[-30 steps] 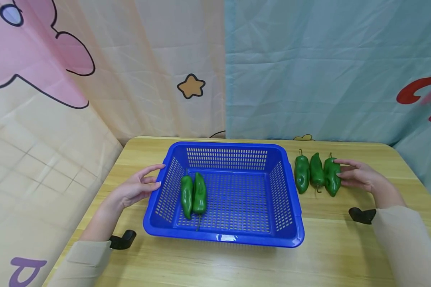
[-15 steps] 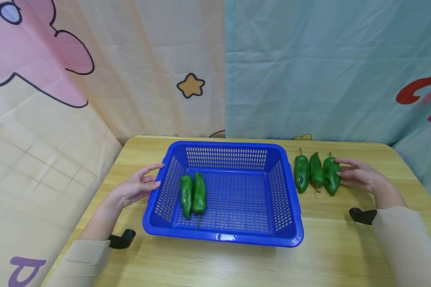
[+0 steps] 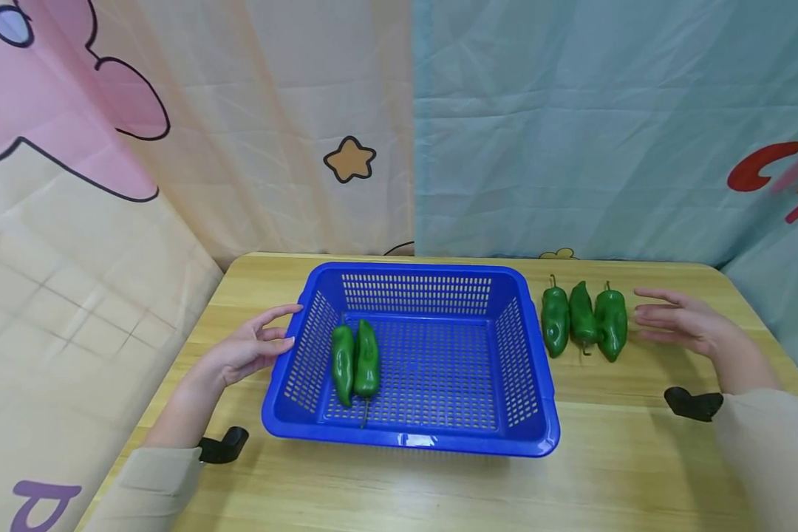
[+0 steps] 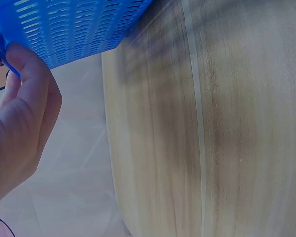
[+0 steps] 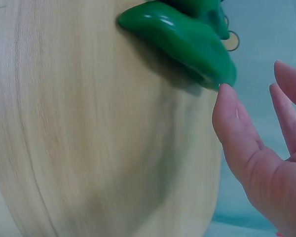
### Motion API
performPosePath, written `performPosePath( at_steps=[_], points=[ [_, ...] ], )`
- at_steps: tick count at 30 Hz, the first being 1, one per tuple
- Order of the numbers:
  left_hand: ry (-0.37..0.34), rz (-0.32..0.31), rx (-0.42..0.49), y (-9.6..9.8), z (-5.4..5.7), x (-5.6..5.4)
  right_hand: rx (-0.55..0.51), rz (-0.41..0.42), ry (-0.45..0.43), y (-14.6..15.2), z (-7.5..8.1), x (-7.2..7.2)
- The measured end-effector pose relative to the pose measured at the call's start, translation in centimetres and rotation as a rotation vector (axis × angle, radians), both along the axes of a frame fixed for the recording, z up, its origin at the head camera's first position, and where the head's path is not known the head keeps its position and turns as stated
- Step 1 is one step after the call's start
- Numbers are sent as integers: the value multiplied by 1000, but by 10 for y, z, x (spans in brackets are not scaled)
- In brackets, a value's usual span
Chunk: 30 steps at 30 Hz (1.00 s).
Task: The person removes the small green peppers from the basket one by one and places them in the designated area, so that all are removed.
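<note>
In the head view, a blue plastic basket (image 3: 332, 434) with slotted walls holds two green peppers, the left one (image 3: 343, 363) beside the right one (image 3: 367, 362). My left hand (image 3: 249, 349) pinches the basket's left rim between thumb and fingers. The left wrist view shows the same grip on the blue rim (image 4: 12, 66). Three more green peppers lie in a row right of the basket: left (image 3: 556, 324), middle (image 3: 582, 316) and right (image 3: 612, 324). My right hand (image 3: 681, 325) is just right of the last one, fingers extended and apart from it, holding nothing.
Everything stands on a light wooden table (image 3: 399, 495). Behind it hangs a printed curtain (image 3: 572, 148), cream on the left and light blue on the right. The table's back edge meets the curtain close behind the basket.
My right hand has let go of the rightmost pepper and drawn back to the right. That pepper has turned slightly in place. The left hand and basket keep their places.
</note>
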<state>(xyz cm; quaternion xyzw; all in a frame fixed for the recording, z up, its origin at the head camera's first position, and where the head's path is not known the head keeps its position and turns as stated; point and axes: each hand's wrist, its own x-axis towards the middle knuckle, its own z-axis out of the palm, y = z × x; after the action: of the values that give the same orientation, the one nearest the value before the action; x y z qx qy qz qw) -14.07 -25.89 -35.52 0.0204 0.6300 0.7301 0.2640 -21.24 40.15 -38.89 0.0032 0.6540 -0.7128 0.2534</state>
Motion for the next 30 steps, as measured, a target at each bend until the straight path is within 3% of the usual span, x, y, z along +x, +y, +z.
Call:
performPosePath(
  at_steps=[14,22,30],
  points=[
    [-3,-2,12,0,0,1,-16,25,58,-13,23,15],
    [-2,-1,11,0,0,1,-97,80,83,-30,31,23],
    [-22,8,5,0,0,1,-104,135,121,-49,36,30]
  ],
)
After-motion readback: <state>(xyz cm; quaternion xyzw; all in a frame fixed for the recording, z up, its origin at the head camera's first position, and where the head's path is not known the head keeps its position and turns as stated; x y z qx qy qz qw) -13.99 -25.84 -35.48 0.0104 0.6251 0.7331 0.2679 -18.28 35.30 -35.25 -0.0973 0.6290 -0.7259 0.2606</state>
